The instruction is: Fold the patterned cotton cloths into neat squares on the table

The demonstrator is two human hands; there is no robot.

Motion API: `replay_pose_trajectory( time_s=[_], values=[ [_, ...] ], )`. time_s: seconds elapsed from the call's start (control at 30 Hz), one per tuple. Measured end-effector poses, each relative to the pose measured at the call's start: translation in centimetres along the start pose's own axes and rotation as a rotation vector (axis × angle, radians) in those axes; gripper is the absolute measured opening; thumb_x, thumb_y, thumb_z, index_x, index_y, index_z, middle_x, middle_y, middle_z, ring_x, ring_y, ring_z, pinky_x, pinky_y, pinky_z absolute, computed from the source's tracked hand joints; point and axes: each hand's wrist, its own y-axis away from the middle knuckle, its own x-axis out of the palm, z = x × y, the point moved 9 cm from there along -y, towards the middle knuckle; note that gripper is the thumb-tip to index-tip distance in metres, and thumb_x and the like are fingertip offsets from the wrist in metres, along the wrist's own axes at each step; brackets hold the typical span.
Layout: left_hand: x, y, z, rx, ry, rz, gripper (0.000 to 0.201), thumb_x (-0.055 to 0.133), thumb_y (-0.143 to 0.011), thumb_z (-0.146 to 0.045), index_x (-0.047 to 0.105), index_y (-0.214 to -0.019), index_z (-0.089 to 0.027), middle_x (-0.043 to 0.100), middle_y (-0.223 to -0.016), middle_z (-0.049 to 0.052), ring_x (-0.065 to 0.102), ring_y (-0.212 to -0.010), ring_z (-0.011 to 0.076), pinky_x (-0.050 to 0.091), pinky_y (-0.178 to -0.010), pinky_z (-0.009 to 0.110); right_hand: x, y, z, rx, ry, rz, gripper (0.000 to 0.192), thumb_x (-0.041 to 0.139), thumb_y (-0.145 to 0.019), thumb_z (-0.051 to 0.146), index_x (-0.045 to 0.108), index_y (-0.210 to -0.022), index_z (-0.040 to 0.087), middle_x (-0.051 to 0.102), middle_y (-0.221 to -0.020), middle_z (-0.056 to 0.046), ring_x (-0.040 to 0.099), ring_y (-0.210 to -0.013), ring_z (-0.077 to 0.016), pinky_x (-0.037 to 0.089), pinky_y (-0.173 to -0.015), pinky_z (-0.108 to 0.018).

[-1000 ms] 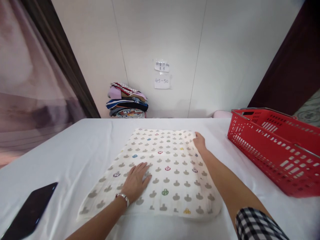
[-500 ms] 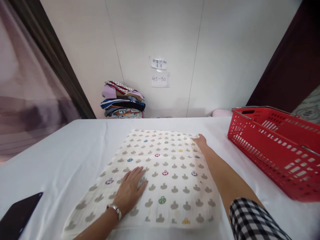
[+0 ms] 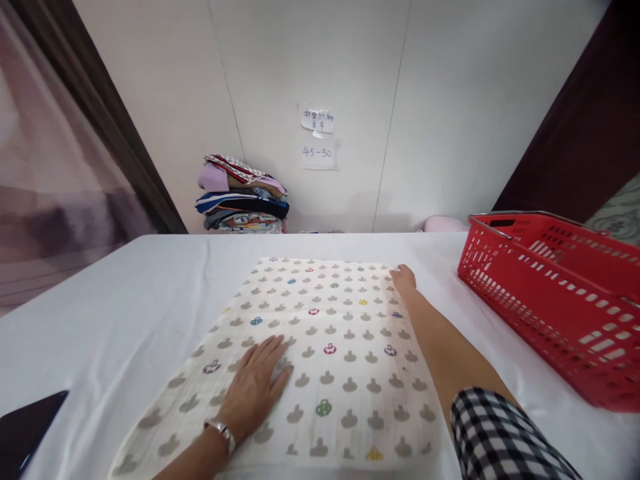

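Observation:
A white cloth (image 3: 345, 363) printed with grey and a few coloured mushrooms lies spread on the table. My left hand (image 3: 256, 380) rests flat on it, left of its middle, with fingers stretched out and a silver bracelet at the wrist. At the cloth's far right corner, my right hand (image 3: 404, 279) has its fingers curled in, pinching the edge. The fingertips there are small and partly hidden.
On the right stands a red plastic basket (image 3: 540, 293) with a metal handle. A dark phone (image 3: 30, 430) lies at the near left. Folded fabrics (image 3: 243, 197) are stacked behind the table (image 3: 165, 267), beneath paper signs (image 3: 318, 153) on the wall.
The view has shifted slightly, so the cloth appears a little larger and the phone further out of frame. Both hands keep their places on the cloth.

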Motion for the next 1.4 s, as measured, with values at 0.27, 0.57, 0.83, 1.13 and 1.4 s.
replay_pose_trajectory(
  time_s=[0.27, 0.57, 0.83, 1.13, 1.4],
  values=[
    [-0.3, 0.0, 0.0, -0.005, 0.027, -0.017, 0.046, 0.045, -0.086, -0.045, 0.05, -0.126, -0.024, 0.05, -0.133, 0.004, 0.042, -0.125, 0.0226, 0.03, -0.106, 0.045, -0.5, 1.1, -1.7, 0.058, -0.014, -0.076, 0.044, 0.045, -0.076, 0.014, 0.056, -0.117, 0.019, 0.06, -0.112, -0.011, 0.057, -0.102, -0.025, 0.045, -0.081, -0.034],
    [-0.3, 0.0, 0.0, -0.009, 0.021, -0.033, 0.045, 0.046, -0.085, -0.044, 0.051, -0.125, -0.024, 0.05, -0.133, 0.004, 0.042, -0.125, 0.0228, 0.03, -0.106, 0.045, -1.1, 0.5, -1.1, -0.031, -0.009, -0.094, 0.051, 0.047, -0.077, 0.017, 0.045, -0.128, 0.015, 0.06, -0.107, -0.008, 0.055, -0.102, -0.0178, 0.04, -0.087, -0.026],
    [-0.4, 0.0, 0.0, -0.017, 0.031, -0.003, 0.045, 0.045, -0.085, -0.045, 0.051, -0.125, -0.024, 0.05, -0.133, 0.005, 0.042, -0.125, 0.0229, 0.03, -0.106, 0.045, -0.6, 1.1, -0.6, -0.038, 0.098, -0.091, 0.045, 0.04, -0.082, 0.013, 0.048, -0.126, 0.015, 0.053, -0.118, -0.013, 0.05, -0.109, -0.0234, 0.04, -0.088, -0.032],
    [-0.2, -0.1, 0.0, -0.016, 0.053, -0.023, 0.045, 0.045, -0.086, -0.045, 0.051, -0.126, -0.024, 0.049, -0.133, 0.005, 0.041, -0.125, 0.0232, 0.029, -0.107, 0.046, 1.5, 6.1, 3.6, -0.405, 0.247, 0.039, 0.045, 0.037, -0.089, 0.027, 0.038, -0.133, 0.017, 0.031, -0.145, -0.008, 0.02, -0.134, -0.0204, 0.017, -0.107, -0.036],
    [-0.4, -0.5, -0.1, -0.036, 0.085, -0.011, 0.044, 0.043, -0.086, -0.046, 0.054, -0.123, -0.024, 0.052, -0.131, 0.005, 0.043, -0.124, 0.0233, 0.03, -0.105, 0.045, 2.8, 8.9, 0.7, -0.312, 0.338, 0.227, 0.06, 0.027, -0.09, 0.05, 0.028, -0.139, 0.016, 0.019, -0.15, -0.01, 0.012, -0.137, -0.0232, 0.014, -0.107, -0.045]
  ],
)
